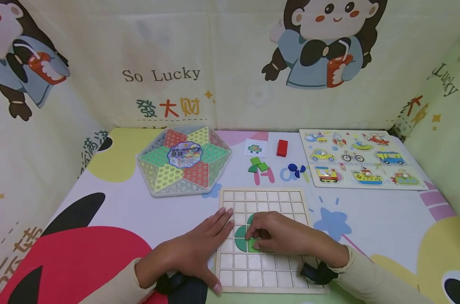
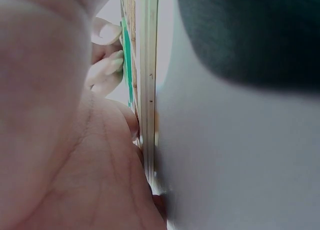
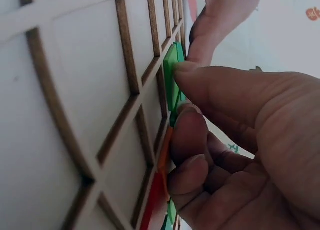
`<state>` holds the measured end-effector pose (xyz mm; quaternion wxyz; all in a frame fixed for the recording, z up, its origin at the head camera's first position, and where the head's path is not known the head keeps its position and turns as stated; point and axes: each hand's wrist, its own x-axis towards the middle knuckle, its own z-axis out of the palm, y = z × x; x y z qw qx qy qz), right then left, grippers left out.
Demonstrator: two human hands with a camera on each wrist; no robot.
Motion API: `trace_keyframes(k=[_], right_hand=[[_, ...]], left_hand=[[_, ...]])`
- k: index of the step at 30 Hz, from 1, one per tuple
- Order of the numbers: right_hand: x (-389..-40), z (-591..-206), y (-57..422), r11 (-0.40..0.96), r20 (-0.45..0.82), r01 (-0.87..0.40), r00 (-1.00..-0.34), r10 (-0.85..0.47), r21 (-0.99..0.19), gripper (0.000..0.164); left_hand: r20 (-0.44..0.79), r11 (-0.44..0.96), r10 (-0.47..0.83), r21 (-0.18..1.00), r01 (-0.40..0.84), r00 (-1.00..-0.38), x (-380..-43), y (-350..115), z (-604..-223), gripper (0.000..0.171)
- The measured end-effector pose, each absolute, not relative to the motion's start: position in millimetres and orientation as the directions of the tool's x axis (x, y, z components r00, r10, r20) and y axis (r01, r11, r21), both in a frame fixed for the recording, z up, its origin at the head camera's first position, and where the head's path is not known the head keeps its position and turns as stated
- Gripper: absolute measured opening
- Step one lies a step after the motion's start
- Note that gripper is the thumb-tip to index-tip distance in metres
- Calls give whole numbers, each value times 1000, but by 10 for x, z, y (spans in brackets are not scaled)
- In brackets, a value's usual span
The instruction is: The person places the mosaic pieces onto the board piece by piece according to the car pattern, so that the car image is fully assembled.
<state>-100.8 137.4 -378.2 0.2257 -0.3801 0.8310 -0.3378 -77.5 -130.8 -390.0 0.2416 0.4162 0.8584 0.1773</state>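
Observation:
A wooden grid board (image 1: 235, 278) lies on the table in the head view. Dark green curved pieces (image 1: 240, 242) sit in its cells, left of the right hand. My right hand (image 1: 281, 232) is over the board with curled fingers, thumb and index finger pinching a light green square tile (image 3: 171, 77). Beneath those fingers, the right wrist view also shows an orange piece (image 3: 165, 152) and a red piece (image 3: 154, 202), which the hand hides in the head view. My left hand (image 1: 197, 245) rests along the board's left edge, fingers extended and thumb apart near the lower corner.
Behind the board lie loose green tiles (image 1: 258, 165), dark blue pieces (image 1: 296, 170), a red block (image 1: 282, 148) and a pattern card (image 1: 255, 148). A hexagonal peg board (image 1: 154, 192) stands back left, a vehicle puzzle board (image 1: 347, 169) back right. A printed cloth (image 1: 237, 109) hangs behind the table.

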Motion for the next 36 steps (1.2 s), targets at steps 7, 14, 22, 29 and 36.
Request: trace_keyframes(k=[7, 14, 22, 29, 36], right_hand=[[-1020, -3778, 1371, 476, -121, -495, -589, -799, -727, 12], [-1077, -3775, 1418, 478, -129, -444, -616, -777, -758, 11], [-1237, -3691, 1508, 476, -93, -396, -685, -723, -785, 12], [-1395, -3696, 1589, 475, -43, -384, -741, -670, -791, 13], [-1550, -3698, 1656, 529, -28, -362, -806, -592, -767, 14]], left_hand=[[-269, 594, 797, 509, 623, -540, -773, -1309, -3896, 129], [-268, 593, 799, 501, 630, -539, -771, -1305, -3882, 128], [-289, 607, 789, 505, 614, -542, -771, -1298, -3870, 129], [-302, 616, 783, 496, 611, -544, -770, -1289, -3876, 130], [-300, 616, 783, 499, 610, -545, -766, -1287, -3874, 130]])
